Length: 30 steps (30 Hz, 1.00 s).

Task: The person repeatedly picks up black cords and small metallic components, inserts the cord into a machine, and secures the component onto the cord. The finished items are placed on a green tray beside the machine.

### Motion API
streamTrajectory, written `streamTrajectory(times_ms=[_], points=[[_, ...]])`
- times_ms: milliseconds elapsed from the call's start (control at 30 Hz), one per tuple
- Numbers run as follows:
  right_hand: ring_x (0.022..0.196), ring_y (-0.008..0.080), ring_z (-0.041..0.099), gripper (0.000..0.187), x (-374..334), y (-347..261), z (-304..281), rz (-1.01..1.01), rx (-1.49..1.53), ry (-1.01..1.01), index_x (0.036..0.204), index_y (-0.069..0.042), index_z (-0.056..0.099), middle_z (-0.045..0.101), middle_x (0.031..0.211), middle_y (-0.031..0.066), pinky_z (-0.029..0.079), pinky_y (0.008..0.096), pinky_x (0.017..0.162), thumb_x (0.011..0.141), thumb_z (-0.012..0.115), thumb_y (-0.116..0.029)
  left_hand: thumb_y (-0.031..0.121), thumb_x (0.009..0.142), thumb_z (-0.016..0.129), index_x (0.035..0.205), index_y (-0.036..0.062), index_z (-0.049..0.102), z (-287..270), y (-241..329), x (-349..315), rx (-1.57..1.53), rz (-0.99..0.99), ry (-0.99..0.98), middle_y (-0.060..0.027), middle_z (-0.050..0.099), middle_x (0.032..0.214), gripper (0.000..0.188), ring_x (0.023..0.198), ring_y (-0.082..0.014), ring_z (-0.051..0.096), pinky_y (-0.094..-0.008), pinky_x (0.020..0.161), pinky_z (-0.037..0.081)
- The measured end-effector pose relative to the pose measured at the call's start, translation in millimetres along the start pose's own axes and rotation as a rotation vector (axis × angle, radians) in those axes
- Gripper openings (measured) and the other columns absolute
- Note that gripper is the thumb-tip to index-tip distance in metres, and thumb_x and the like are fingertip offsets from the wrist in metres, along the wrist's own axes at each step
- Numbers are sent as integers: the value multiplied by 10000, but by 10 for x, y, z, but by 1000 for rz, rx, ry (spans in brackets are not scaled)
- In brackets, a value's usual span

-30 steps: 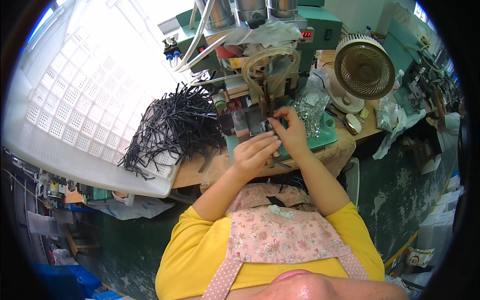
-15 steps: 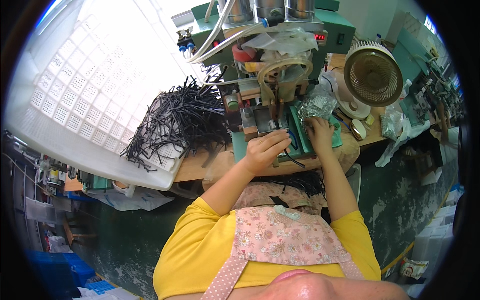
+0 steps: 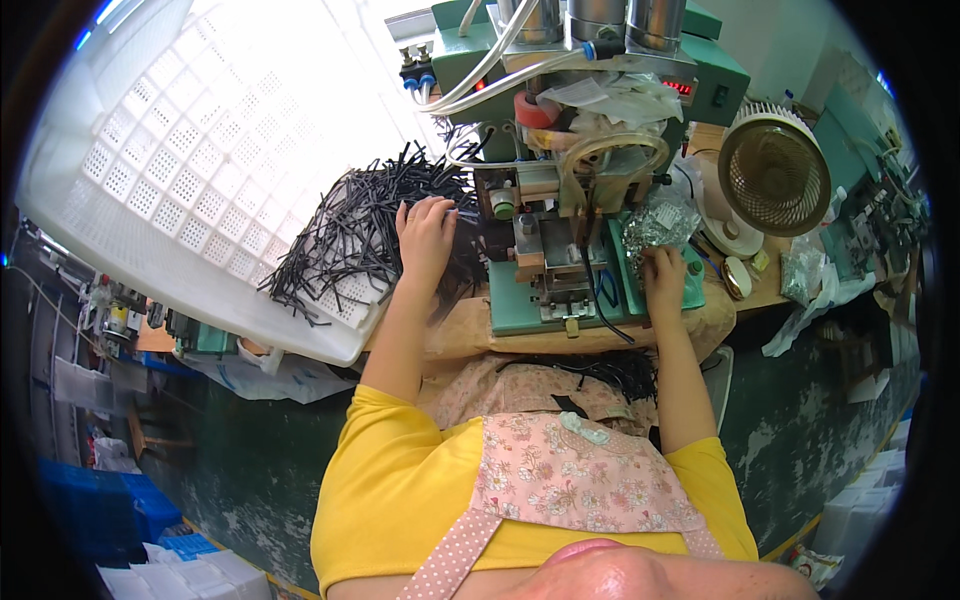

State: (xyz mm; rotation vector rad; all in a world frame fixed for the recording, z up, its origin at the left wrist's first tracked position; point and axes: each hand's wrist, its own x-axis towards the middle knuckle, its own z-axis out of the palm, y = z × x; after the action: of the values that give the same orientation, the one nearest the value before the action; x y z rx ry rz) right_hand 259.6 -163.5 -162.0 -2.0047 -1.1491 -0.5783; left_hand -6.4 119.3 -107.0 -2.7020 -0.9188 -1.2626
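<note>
My left hand [image 3: 427,238] rests on the pile of thin black strips [image 3: 350,225] left of the machine. Its fingers are a little apart, and no strip shows clearly held in them. My right hand [image 3: 663,280] is at the small shiny metal pieces [image 3: 655,225] on the green tray right of the machine. Those fingers are bent down and drawn together, their tips partly hidden among the pieces. Between the hands stands the green press machine [image 3: 515,312]. A black strip [image 3: 606,315] hangs from its working point and curves toward me.
A large white perforated crate [image 3: 190,190] leans at the left. A round fan [image 3: 775,170] stands at the right, near a bag of metal pieces [image 3: 800,275] and a small oval object [image 3: 737,278]. More black strips [image 3: 610,372] lie on my lap. White hoses [image 3: 480,95] run over the machine.
My left hand has left the front of the machine and moved left onto the black strips. My right hand stays at the metal pieces, its fingers drawn closer together. The view has shifted slightly.
</note>
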Motion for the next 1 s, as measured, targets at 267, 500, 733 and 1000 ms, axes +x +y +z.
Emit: streamTrajectory(times_ms=[267, 500, 733, 1000], points=[[951, 312, 600, 162, 1, -25, -29, 110, 164, 20, 1023, -19, 625, 559, 1162, 139, 502, 339, 758, 862, 625, -2, 230, 901, 586, 1064, 107, 647, 384, -544, 0, 145, 272, -143, -27, 664, 1115, 213, 1121, -172, 589, -408, 1097, 317], [857, 303, 584, 132, 21, -30, -37, 59, 140, 24, 969, -52, 629, 592, 1055, 118, 452, 401, 773, 841, 641, -21, 224, 857, 646, 947, 110, 650, 78, -593, 160, 188, 342, -82, -32, 638, 1018, 145, 1003, -198, 599, -388, 975, 406], [854, 286, 596, 127, 91, -288, -126, 177, 246, -28, 960, -42, 630, 639, 907, 99, 454, 382, 785, 834, 646, -36, 200, 937, 612, 957, 87, 639, -380, -217, 177, -228, -95, 257, -71, 682, 801, 118, 568, -187, 596, -246, 508, 431], [930, 191, 629, 149, 478, -950, -419, 220, 750, -119, 998, -8, 648, 659, 968, 85, 473, 296, 830, 853, 634, -34, 200, 986, 531, 1233, 56, 397, -474, 126, -258, -1304, -814, 95, -126, 690, 920, 316, 503, -27, 426, -154, 415, 297]])
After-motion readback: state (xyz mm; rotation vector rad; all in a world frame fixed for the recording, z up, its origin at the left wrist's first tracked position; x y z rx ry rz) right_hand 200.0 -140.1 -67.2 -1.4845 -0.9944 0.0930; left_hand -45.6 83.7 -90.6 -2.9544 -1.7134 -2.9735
